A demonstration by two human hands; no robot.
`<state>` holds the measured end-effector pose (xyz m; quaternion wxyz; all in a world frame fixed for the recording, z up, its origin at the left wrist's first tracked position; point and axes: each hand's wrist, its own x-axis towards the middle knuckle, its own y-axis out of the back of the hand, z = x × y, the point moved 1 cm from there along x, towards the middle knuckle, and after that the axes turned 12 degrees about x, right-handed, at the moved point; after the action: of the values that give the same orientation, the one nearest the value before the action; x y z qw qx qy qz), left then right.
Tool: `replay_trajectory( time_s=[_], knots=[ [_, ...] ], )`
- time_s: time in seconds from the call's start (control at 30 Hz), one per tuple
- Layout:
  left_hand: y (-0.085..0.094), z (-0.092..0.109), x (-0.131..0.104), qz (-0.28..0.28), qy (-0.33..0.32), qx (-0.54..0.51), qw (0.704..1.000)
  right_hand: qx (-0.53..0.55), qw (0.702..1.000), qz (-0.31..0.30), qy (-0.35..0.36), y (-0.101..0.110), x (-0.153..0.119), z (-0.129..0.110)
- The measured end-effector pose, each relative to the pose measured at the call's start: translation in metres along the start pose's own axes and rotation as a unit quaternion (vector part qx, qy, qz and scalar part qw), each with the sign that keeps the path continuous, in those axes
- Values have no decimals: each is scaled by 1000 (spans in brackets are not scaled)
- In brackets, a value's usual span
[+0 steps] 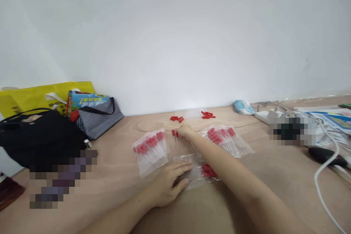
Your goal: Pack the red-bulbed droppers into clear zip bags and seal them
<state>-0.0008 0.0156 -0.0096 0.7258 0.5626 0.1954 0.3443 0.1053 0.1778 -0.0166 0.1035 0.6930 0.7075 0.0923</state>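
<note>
My left hand (168, 184) lies flat on a clear plastic bag (196, 172) holding red-capped clear tubes, fingers spread. My right hand (185, 130) is stretched farther out on the wooden table (274, 175), fingers closed around a few red-capped tubes (174, 135) that stick out to its left. Two filled bags of the same tubes flank it: one on the left (150, 150), one on the right (227, 139). Loose red caps (177, 118) and more caps with clear tubes (204, 114) lie beyond, near the wall.
A black bag (41, 137), a striped pouch (98, 119) and a yellow bag (33, 97) sit at the left. At the right are a power strip (264, 116), white cables (323, 168), papers (331, 117) and a blue packet (243, 106).
</note>
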Motion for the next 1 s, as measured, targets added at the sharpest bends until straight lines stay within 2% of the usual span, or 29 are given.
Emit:
replay_trajectory(
  time_s=[0.1, 0.2, 0.27, 0.33, 0.4, 0.47, 0.57, 0.7, 0.9, 1.0],
  knots=[
    [1, 0, 0, -5, 10, 6, 1000, 77, 997, 15, -6, 25, -7, -6],
    [2, 1, 0, -4, 25, 6, 1000, 154, 985, 69, 33, 65, -24, -4],
    [2, 1, 0, 0, 31, 2, 1000, 200, 970, 119, 64, 94, -42, 8],
    [2, 1, -1, 2, 33, -1, 999, 300, 935, 154, 112, 120, -61, 26],
    [1, 0, -1, -3, 39, 1, 999, 320, 919, 190, 127, 140, -80, 47],
    [0, 0, -1, -8, 43, 5, 999, 312, 918, 210, 128, 151, -94, 63],
    [1, 0, -1, -11, 48, 8, 999, 303, 920, 218, 118, 153, -106, 73],
    [3, 3, 0, -18, 54, 6, 998, 323, 922, 186, 100, 138, -111, 70],
    [6, 6, 1, -24, 59, -6, 998, 401, 909, 111, 22, 109, -128, 63],
    [7, 7, 1, -23, 51, -12, 998, 355, 934, 44, 2, 99, -135, 61]
  ],
)
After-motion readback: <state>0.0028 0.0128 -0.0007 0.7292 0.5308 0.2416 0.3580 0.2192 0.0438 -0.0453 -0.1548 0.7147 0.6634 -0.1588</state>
